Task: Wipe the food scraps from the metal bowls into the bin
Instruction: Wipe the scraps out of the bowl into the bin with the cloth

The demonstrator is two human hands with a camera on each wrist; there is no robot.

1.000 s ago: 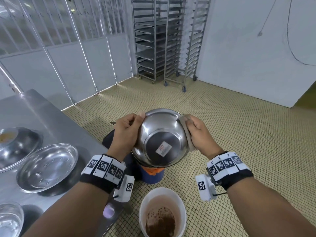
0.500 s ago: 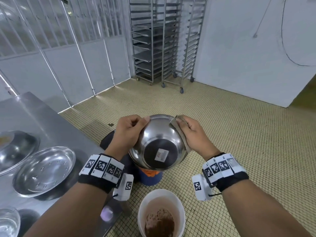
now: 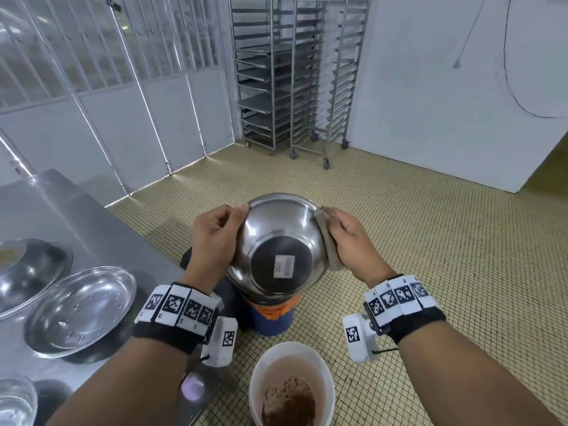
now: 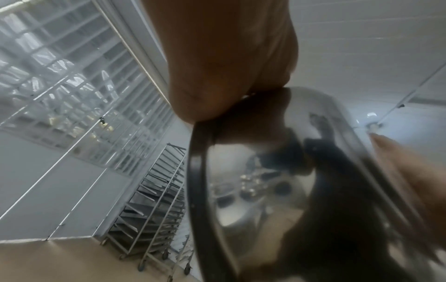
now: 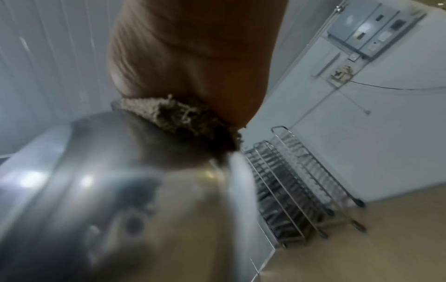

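Observation:
I hold a metal bowl [image 3: 278, 241] tipped away from me, its underside with a white sticker facing the head camera. My left hand [image 3: 216, 238] grips its left rim [image 4: 200, 171], thumb on the outside. At the bowl's right rim my right hand [image 3: 353, 241] pinches a brown cloth [image 3: 327, 244], also seen as a frayed wad [image 5: 178, 118] pressed against the metal. The bowl's inside is hidden. Below the bowl stands a blue bin [image 3: 270, 315] with an orange liner. Nearer me on the floor sits a white bucket [image 3: 261, 370] holding brown scraps.
A steel table [image 3: 70, 216] runs along the left with a shallow metal dish [image 3: 80, 312], a second bowl [image 3: 27, 272] with brownish residue, and a glass bowl [image 3: 15, 401] at the near corner. Wheeled tray racks [image 3: 292, 78] stand against the far wall. The floor is yellow tile.
The bowl and both hands have shifted slightly between frames, with the bowl staying tipped over the blue bin. The right hand with the cloth stays at the right rim.

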